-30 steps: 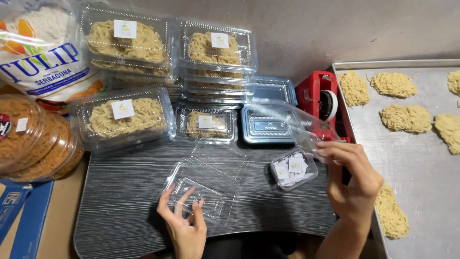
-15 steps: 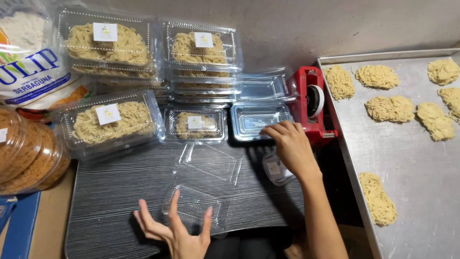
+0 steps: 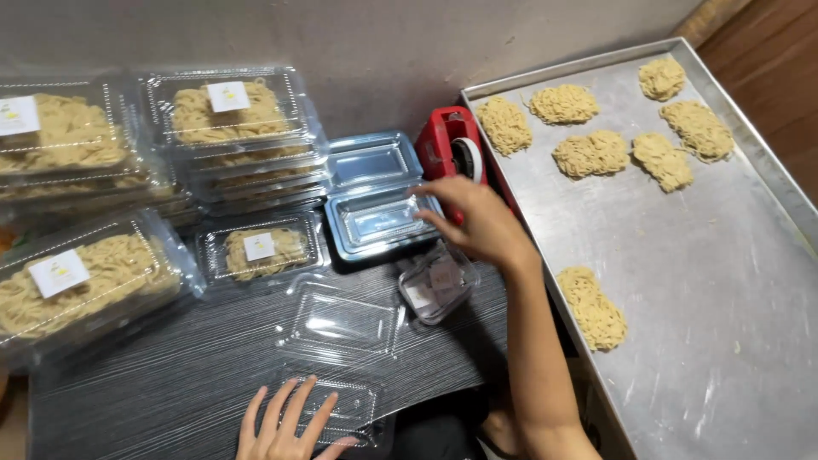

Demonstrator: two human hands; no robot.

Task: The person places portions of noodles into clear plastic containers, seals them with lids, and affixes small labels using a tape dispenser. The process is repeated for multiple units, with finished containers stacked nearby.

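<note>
The left hand (image 3: 285, 422) lies flat, fingers spread and released, on the lower half of an open clear clamshell container (image 3: 341, 341) that rests on the dark striped surface (image 3: 170, 392); the wrist is cut off by the bottom edge of the view. The right hand (image 3: 477, 220) reaches up toward the red tape dispenser (image 3: 450, 153), which it partly hides. Its fingers are loosely curled near the dispenser and a stack of empty clear containers (image 3: 375, 204); whether they pinch anything is hard to make out.

Just below that hand sits a small clear tub (image 3: 436, 290) whose contents are blurred. To the left stand closed containers of dry noodles (image 3: 230, 119) with white labels, stacked so the lower ones are mostly hidden, and a small packed container (image 3: 260, 247) lies in front. The leftmost packs run out of frame. On the right a metal tray (image 3: 707, 307) holds loose noodle nests (image 3: 592, 307), several near its far end and one near the forearm.
</note>
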